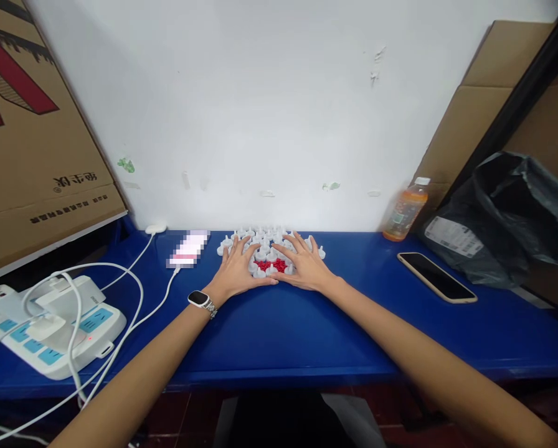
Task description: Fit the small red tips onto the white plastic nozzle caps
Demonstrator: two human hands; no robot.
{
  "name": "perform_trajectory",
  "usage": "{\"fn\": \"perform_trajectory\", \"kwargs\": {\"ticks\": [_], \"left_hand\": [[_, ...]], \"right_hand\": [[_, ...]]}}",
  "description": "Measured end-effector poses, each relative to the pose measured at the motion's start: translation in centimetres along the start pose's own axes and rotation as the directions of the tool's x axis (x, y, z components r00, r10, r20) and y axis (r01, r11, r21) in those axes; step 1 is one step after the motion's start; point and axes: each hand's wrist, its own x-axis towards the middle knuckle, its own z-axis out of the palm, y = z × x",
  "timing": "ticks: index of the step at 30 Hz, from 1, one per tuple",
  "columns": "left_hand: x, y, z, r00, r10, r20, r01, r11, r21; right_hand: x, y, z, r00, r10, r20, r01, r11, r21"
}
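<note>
Many small white plastic pieces with pointed tips, like nozzle caps (263,236), are gathered on the blue table against the wall. Among them, toward the front, lies a patch of small red pieces (279,266), too small to name. My left hand (236,266), with a watch (198,298) on its wrist, curves around the left side of the group, fingers spread. On the opposite side my right hand (303,266) mirrors it, its fingers also spread over the white pieces. Both thumbs point inward and nearly meet in front of the pieces. Neither hand grips anything visible.
A white power strip (111,323) with plugs and looping cables lies at left, near a charging phone (189,249). At right are an orange drink bottle (405,210), another phone (435,277) and a dark plastic bag (503,218). Cardboard boxes (73,146) flank the table (283,336).
</note>
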Motion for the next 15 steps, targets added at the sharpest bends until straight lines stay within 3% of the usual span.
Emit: {"fn": "perform_trajectory", "kwargs": {"ticks": [8, 15], "left_hand": [[-1.9, 2.3, -1.9, 0.98, 0.153, -0.126, -0.15, 0.988, 0.027], [-1.9, 2.7, -2.7, 0.981, 0.167, -0.099, -0.167, 0.986, 0.003]], "right_hand": [[-2.2, -2.1, -2.0, 0.98, 0.014, -0.199, 0.01, 0.993, 0.117], [-1.0, -3.3, -1.2, 0.978, 0.016, -0.21, 0.011, 0.992, 0.128]]}}
